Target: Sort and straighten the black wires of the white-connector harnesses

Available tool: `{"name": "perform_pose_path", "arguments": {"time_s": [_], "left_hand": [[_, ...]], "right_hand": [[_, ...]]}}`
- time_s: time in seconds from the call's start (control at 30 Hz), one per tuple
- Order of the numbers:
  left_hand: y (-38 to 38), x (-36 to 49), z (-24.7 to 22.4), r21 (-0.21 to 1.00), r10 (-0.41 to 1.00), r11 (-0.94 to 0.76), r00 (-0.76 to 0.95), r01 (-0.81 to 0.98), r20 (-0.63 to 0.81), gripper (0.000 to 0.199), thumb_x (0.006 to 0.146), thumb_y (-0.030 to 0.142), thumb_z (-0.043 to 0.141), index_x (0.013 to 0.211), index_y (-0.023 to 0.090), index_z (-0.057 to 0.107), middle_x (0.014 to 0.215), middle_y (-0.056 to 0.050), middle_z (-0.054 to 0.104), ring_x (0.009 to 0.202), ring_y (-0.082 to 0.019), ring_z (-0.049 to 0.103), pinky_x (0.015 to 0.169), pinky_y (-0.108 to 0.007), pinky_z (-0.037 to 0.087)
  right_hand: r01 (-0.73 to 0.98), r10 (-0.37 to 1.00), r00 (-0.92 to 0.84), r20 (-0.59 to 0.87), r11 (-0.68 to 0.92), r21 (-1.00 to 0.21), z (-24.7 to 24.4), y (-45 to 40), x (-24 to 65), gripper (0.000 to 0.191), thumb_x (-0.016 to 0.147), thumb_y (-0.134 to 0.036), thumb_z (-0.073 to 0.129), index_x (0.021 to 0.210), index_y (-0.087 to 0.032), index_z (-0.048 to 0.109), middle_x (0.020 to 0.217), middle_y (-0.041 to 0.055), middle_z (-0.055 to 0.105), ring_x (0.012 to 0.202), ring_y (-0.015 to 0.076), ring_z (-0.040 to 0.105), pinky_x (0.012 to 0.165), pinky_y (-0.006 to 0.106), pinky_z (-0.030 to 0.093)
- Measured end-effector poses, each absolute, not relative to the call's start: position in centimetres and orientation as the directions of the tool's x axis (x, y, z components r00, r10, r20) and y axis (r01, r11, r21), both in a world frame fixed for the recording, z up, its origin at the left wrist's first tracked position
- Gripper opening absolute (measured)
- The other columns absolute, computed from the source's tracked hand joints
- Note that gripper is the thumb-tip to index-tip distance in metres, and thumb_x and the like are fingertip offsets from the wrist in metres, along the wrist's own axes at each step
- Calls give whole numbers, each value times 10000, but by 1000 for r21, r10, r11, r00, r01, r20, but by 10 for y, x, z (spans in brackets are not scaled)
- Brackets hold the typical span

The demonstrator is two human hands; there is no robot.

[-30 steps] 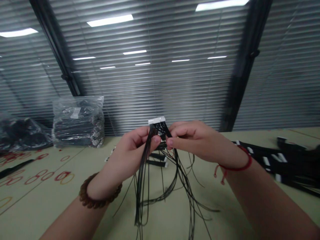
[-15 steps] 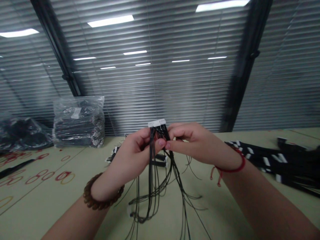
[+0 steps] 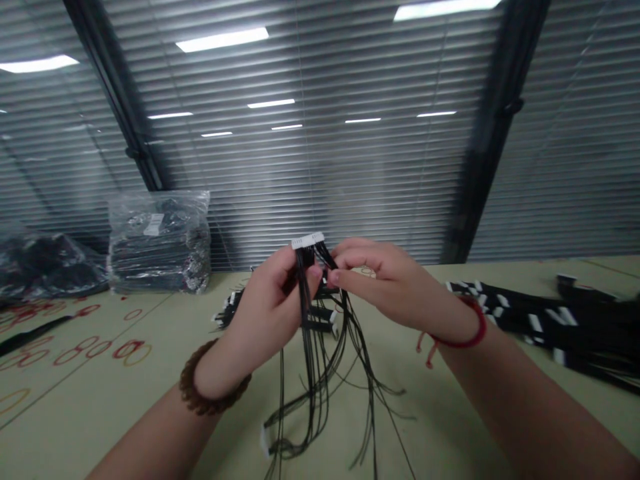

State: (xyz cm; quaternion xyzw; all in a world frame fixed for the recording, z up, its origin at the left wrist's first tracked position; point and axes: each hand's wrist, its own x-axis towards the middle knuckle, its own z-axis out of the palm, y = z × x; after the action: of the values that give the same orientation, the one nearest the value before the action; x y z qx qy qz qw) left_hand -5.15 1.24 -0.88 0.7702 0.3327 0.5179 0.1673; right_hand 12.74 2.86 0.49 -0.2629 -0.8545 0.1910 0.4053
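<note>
A wire harness with thin black wires (image 3: 309,333) hangs from a white connector (image 3: 308,240) held up in front of me. My left hand (image 3: 280,293) grips the harness just under the connector, thumb across the wires. With thumb and fingers, my right hand (image 3: 383,273) pinches a bunch of the wires on the connector's right side. The wires fall in loops below both hands, some with loose ends fanned out to the right. A second white connector (image 3: 265,440) hangs low at the bottom of a loop.
Black bundles with white connectors (image 3: 535,323) lie on the right of the pale table (image 3: 165,373). More black parts (image 3: 230,310) sit behind my hands. Red and yellow rubber bands (image 3: 90,348) are scattered at left. A plastic bag of harnesses (image 3: 159,250) stands against the blinds (image 3: 320,167).
The connector has shifted slightly up and left with my left hand. My right hand has drawn a bunch of wires a little away from the rest, opening a gap beneath the connector.
</note>
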Motion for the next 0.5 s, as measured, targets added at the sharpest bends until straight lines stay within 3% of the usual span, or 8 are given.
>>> {"name": "perform_pose_path", "arguments": {"time_s": [0.07,0.13,0.2,0.27,0.33,0.4,0.47,0.5], "left_hand": [[14,-50,-10,596,674,-732,218,330,706,100,870,246,561,810,166,569,797,-21,515,762,-167,464,684,-262,395],[13,-45,-10,731,731,-675,217,97,647,117,874,254,553,791,172,543,771,-12,502,755,-158,482,689,-258,413],[11,-41,-9,845,813,-493,238,-205,532,152,872,261,549,754,184,491,673,25,436,645,-131,474,628,-247,438],[9,-41,-5,857,867,-338,226,-390,445,185,863,268,565,736,194,453,593,66,295,484,-91,351,471,-194,390],[11,-47,0,832,884,-337,157,-441,441,184,863,295,581,765,208,452,583,79,193,423,-78,188,357,-160,241],[19,-58,5,808,844,-500,34,-313,536,193,867,337,578,777,226,448,589,73,171,426,-85,136,345,-181,156],[31,-72,8,720,716,-693,-91,32,693,202,879,381,529,770,240,436,593,60,204,426,-95,176,362,-216,183],[37,-80,9,620,608,-739,-135,263,783,199,886,397,497,773,243,440,597,51,242,432,-103,215,375,-234,212]], "right_hand": [[284,650,-506,566,746,-602,4,28,126,207,857,-220,525,676,-133,577,714,22,543,712,127,482,683,268,349],[235,693,-524,495,676,-698,4,27,124,233,880,-254,477,686,-141,537,638,5,523,615,108,482,599,247,360],[162,720,-556,415,584,-795,4,27,124,227,895,-286,426,721,-154,487,567,-23,472,508,88,452,501,219,357],[98,738,-578,348,486,-868,5,29,126,194,892,-298,402,766,-161,457,514,-64,352,411,60,334,401,184,289],[62,749,-594,293,405,-912,6,33,132,175,878,-300,418,792,-154,460,521,-83,261,397,42,220,359,160,198],[52,755,-607,248,349,-936,8,38,140,171,861,-292,454,791,-137,477,530,-85,238,413,34,182,359,150,152],[55,762,-608,222,320,-946,9,43,148,166,841,-277,488,779,-123,491,527,-81,254,424,31,193,369,145,151],[57,767,-604,218,314,-948,9,44,151,161,834,-269,497,777,-119,499,525,-79,262,427,30,202,375,144,157]]}}
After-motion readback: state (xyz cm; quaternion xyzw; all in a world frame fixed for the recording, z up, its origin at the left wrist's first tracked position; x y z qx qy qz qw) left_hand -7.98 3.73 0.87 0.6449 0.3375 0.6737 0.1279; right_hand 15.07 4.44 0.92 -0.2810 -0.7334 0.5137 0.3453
